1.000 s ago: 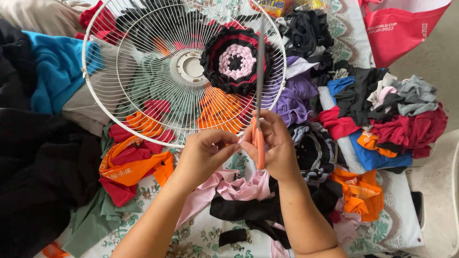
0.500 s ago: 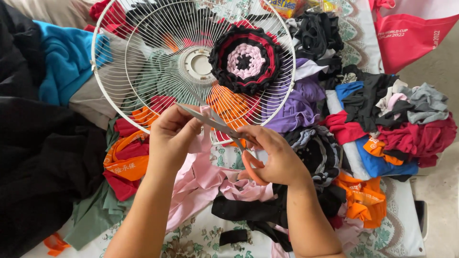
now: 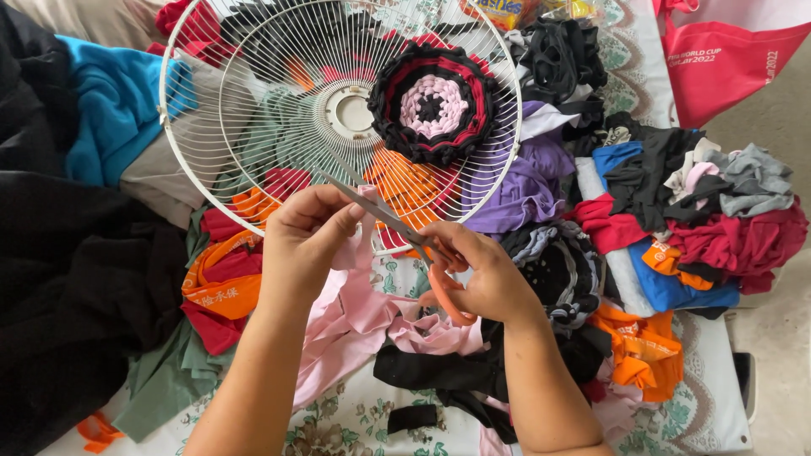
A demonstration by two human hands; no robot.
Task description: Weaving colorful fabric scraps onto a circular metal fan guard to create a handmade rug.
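Two hands work over heaped fabric scraps: my left hand (image 3: 306, 232) pinches a pink cloth strip (image 3: 351, 317) taut, just below the round white wire fan guard (image 3: 211, 181). My right hand (image 3: 477, 274) grips orange-handled scissors (image 3: 397, 221), blades angled up-left across the strip. Further right lies a red-and-blue clothing pile (image 3: 693, 228).

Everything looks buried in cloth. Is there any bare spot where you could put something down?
Little. A floral cloth patch shows between the forearms, below the pink fabric; another sits at the lower right beside the orange cloth. Bare floor lies far right. Around the fan guard it is crowded.
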